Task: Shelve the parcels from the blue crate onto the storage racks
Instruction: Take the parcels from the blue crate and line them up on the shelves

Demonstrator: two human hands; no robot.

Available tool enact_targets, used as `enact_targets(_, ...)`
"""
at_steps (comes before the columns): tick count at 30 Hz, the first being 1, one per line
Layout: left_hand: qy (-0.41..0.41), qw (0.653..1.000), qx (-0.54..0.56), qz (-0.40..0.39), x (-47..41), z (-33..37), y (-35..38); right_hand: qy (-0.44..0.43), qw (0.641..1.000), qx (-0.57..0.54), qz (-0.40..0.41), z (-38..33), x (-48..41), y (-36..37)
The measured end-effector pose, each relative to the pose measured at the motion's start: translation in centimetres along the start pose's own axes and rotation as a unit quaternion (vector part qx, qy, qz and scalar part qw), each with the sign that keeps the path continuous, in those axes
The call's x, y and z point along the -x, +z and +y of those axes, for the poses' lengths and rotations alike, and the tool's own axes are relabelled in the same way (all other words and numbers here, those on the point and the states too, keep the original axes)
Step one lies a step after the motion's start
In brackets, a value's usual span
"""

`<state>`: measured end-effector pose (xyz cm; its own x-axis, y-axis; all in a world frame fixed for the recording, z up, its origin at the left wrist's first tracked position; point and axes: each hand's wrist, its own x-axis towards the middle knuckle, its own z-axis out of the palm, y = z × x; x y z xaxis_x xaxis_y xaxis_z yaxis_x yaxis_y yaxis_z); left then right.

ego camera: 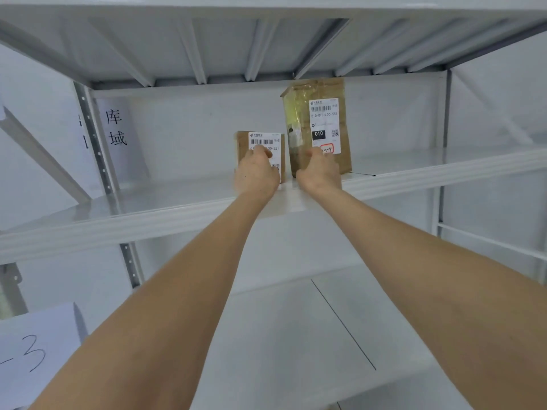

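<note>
Two bare forearms reach up from the bottom edge to a white rack shelf (165,207). Left hand (257,170) lies on the front of the small parcel (243,145), fingers curled over its white label, the thumb hidden. Right hand (321,171) curls round the lower front of the tall parcel (299,113), its knuckles just under a red-framed sticker. The hands are apart, one on each box. Both brown boxes stand upright near the shelf's front lip, just beside each other with a narrow gap between; the tall one, wrapped in clear tape, nearly reaches the ribbed shelf above (266,39). Left of them, a paper sign (117,128) with two printed characters hangs behind a perforated post (91,134). Lower left, a sheet (32,356) bears a handwritten "-3". Below the arms lies another shelf (296,335), crossed by a thin dark line.
</note>
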<state>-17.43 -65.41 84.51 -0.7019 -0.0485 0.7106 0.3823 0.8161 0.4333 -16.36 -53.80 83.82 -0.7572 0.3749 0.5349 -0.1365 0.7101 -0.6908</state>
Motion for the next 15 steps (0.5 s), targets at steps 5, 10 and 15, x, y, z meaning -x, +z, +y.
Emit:
enact_targets(5,0.052,0.998,0.024,-0.014,3.6,3.6,3.7,0.0,0.999,0.031,0.037,4.5,2.0,-3.0)
enact_targets(10,0.043,0.993,0.023,-0.111,8.4,7.7,9.9,0.036,0.998,0.057,0.019,12.4,4.3,-6.1)
enact_targets(15,0.019,0.978,0.026,-0.205,15.3,12.3,17.6,0.096,0.991,0.089,-0.03,23.2,7.1,-9.1)
